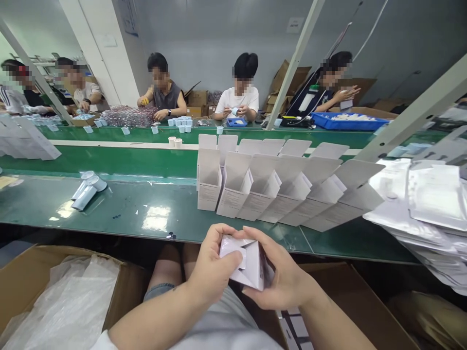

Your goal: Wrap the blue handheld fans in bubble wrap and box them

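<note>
Green bench (pixel 182 209) spans your front, open white boxes (pixel 260 204) standing on its right; nearer, your left hand (pixel 215 265) and right hand (pixel 282 274) clamp a white carton (pixel 250 272), left thumb on its upturned end, long axis seemingly downward.

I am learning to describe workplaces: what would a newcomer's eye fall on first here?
First, the white carton held between left hand and right hand, below the picture's centre. Beyond it, open white cartons stand close together on the green table, and flat white packaging is piled at the right.
</note>
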Tool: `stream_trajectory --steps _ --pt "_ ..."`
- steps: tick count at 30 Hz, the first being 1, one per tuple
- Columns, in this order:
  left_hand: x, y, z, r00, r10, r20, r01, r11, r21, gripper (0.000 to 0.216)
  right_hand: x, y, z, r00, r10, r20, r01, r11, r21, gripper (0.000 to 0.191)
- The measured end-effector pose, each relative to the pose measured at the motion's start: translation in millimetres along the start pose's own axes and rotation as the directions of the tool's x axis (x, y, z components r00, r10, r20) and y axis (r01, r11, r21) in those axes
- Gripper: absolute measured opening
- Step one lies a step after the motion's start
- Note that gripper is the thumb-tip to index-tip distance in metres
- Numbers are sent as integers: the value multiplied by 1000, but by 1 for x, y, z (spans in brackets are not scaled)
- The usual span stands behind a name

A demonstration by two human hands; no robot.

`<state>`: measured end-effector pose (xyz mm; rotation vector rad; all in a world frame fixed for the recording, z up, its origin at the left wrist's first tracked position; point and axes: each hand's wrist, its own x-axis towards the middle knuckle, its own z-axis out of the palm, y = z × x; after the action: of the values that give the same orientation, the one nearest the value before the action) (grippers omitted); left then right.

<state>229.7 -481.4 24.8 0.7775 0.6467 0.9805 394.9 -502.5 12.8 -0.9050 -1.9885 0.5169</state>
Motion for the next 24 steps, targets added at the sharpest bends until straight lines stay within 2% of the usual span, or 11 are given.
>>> stream_trajectory --steps 10,24 --pt "-1 -1 1 998 44 -53 -39 996 82 34 1 5 3 999 -32 6 32 999 41 94" --pt "0 -4 -13 999 52 -3 -50 986 161 40 -1 4 9 999 42 13 -43 997 65 95"
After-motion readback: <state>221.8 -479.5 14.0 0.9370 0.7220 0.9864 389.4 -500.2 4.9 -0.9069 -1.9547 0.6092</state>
